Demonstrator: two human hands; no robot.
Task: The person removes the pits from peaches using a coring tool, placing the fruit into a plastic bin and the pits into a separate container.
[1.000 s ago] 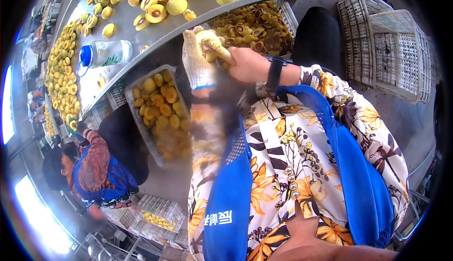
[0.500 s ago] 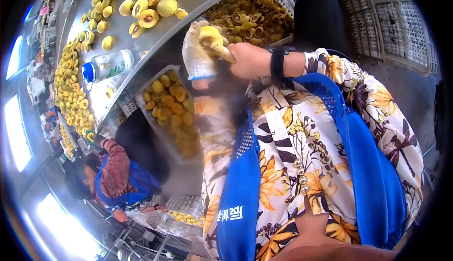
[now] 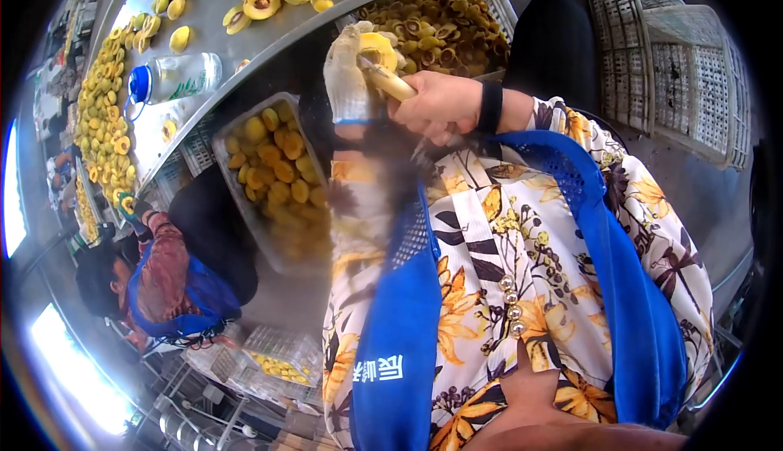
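My left hand [image 3: 344, 72], in a whitish knitted glove with a blue cuff edge, is closed around a yellow peach half [image 3: 378, 44] whose cut face is turned to the right. In my bare right hand [image 3: 444, 105], fingers wrapped tight, is a tool with a pale, wood-coloured handle [image 3: 393, 84]. Its tip meets the lower part of the peach half; the working end is mostly hidden by fruit and glove. Just beyond both hands, brown-yellow peach scraps [image 3: 436, 31] fill a crate. To the left of my left forearm stands a tub of peach halves [image 3: 273, 153].
A metal table [image 3: 214, 47] holds cut peaches [image 3: 261, 1], a heap of halves [image 3: 102, 137] and a blue-capped clear bottle [image 3: 183, 76]. Another person [image 3: 175, 280] sits at the left by the table. Stacked white plastic crates [image 3: 693, 84] stand at the right.
The view has shifted, so the table and tub sit further left. My right hand has turned, and the tool handle now shows more clearly against the peach half. Both holds are unchanged.
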